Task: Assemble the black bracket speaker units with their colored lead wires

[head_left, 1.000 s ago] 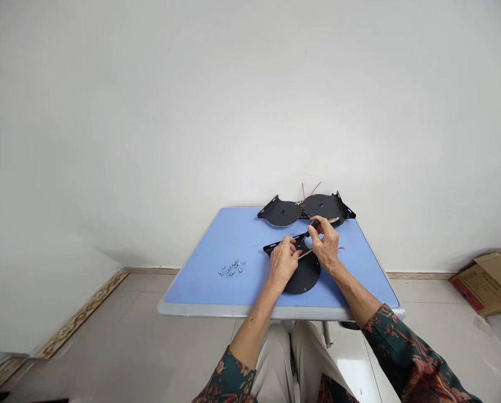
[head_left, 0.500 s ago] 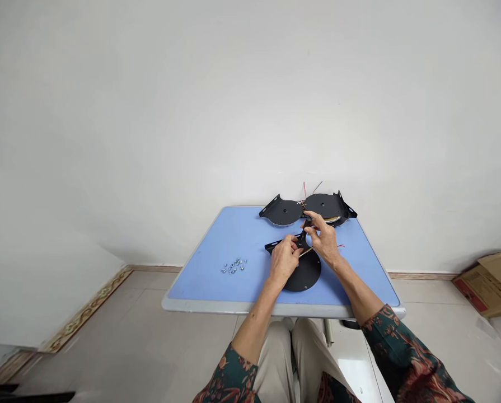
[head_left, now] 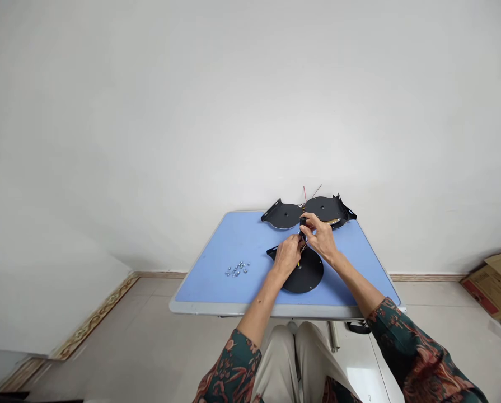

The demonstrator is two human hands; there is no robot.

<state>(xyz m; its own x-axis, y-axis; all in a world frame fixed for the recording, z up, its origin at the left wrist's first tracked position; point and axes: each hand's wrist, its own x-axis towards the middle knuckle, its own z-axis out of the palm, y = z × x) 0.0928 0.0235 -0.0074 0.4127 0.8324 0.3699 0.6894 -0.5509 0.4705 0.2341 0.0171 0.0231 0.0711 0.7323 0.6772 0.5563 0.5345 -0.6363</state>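
My right hand [head_left: 321, 239] grips the black handle of a screwdriver [head_left: 303, 223], which stands upright over a round black metal plate [head_left: 304, 277]. Its lower end points at the plate's middle, where a small yellow and metallic bit shows. My left hand [head_left: 288, 257] is closed by the screwdriver's lower part, fingertips pinched together; what they hold is hidden. The plate lies flat near the table's front, and its slotted bracket edge [head_left: 271, 253] sticks out behind my left hand. Thin reddish wires [head_left: 306, 244] show between the hands.
Several small silver screws [head_left: 237, 269] lie scattered left of the plate on the blue table [head_left: 208, 274]. Two more black plates with brackets, one left [head_left: 286, 215] and one right [head_left: 323, 208], sit at the back by the wall. A cardboard box [head_left: 494, 284] is on the floor at right.
My right hand has brought the screwdriver from a tilt to upright over the plate's middle. The left hand has shifted slightly up toward it. The view has moved a little.
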